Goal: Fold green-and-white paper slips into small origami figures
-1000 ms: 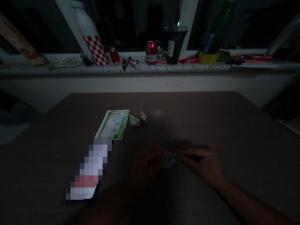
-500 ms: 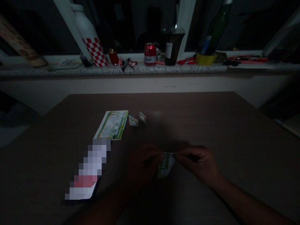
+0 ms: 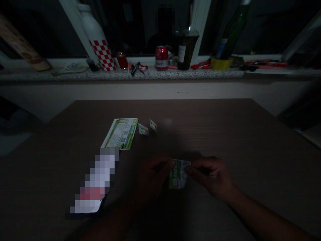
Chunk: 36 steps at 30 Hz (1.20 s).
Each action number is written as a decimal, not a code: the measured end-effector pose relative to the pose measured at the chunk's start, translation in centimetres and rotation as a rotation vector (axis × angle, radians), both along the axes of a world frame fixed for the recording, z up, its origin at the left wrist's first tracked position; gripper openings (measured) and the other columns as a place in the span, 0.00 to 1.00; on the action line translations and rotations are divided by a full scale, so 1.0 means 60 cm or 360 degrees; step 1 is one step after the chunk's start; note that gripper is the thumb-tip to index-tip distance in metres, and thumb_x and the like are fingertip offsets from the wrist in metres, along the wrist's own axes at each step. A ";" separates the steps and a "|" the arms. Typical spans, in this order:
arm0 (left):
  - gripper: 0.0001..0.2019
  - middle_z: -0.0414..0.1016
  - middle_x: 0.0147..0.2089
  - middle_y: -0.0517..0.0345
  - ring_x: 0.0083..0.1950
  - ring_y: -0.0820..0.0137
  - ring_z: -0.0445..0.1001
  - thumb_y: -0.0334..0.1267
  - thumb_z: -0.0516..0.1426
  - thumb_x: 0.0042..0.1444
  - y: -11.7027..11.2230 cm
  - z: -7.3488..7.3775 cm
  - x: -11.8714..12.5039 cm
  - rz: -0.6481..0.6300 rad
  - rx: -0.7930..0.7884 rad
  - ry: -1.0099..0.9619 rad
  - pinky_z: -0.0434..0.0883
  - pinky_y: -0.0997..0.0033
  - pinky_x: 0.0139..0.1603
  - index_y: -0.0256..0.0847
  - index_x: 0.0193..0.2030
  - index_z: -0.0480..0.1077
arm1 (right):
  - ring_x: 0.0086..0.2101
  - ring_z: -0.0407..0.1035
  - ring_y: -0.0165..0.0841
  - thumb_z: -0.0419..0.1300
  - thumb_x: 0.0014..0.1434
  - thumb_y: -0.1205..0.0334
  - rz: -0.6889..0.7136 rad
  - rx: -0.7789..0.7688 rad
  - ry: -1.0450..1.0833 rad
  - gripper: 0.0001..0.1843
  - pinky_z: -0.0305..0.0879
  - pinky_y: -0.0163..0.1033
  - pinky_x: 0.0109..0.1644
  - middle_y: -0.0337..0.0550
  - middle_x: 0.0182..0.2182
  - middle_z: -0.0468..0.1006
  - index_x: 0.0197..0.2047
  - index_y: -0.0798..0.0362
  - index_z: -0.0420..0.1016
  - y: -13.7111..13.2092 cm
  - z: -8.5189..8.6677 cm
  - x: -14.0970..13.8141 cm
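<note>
Between my two hands is a small green and white printed packet, its printed face turned toward me. My left hand pinches its upper left corner between thumb and finger. On the other side, my right hand grips the upper right edge the same way. Both hands are in deep shadow low over the table, so the back fingers are hard to make out. Farther off to the left lies a larger green and white printed booklet. Beside it stand two small folded printed pieces, close together.
A lit phone, its screen blurred out, lies at the left below the booklet. Along the stone windowsill stand a checkered bottle, a red can, a dark cup and a green bottle. The brown table ends at the wall.
The packet's top edge has tilted up and away, so more of its printed face shows. Both hands keep their pinch and have barely shifted. The other things lie as before.
</note>
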<state>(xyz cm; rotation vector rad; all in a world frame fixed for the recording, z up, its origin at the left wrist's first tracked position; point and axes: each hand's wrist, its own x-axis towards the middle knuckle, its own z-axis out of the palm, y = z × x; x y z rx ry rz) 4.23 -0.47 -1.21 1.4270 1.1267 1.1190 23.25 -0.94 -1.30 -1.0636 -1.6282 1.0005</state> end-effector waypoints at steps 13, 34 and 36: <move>0.11 0.71 0.25 0.61 0.28 0.72 0.69 0.42 0.62 0.52 0.010 -0.006 0.002 0.0157 -0.0195 -0.0160 0.67 0.76 0.28 0.37 0.26 0.75 | 0.24 0.72 0.29 0.63 0.56 0.58 0.0054 -0.0201 -0.0012 0.10 0.69 0.33 0.28 0.41 0.23 0.79 0.27 0.54 0.78 0.002 -0.005 -0.006; 0.12 0.74 0.24 0.61 0.26 0.72 0.72 0.45 0.66 0.46 0.016 -0.008 0.005 0.0294 -0.0453 -0.0486 0.70 0.75 0.27 0.36 0.27 0.76 | 0.24 0.69 0.29 0.60 0.59 0.57 0.0165 -0.0237 -0.0182 0.12 0.66 0.33 0.28 0.40 0.23 0.76 0.28 0.55 0.77 0.002 -0.009 -0.006; 0.12 0.74 0.24 0.61 0.25 0.73 0.72 0.45 0.66 0.45 0.015 -0.011 0.006 0.0297 -0.0479 -0.0550 0.71 0.75 0.27 0.36 0.27 0.76 | 0.24 0.68 0.28 0.59 0.59 0.58 0.0196 -0.0244 -0.0186 0.12 0.64 0.32 0.27 0.39 0.22 0.75 0.28 0.55 0.76 0.001 -0.007 -0.006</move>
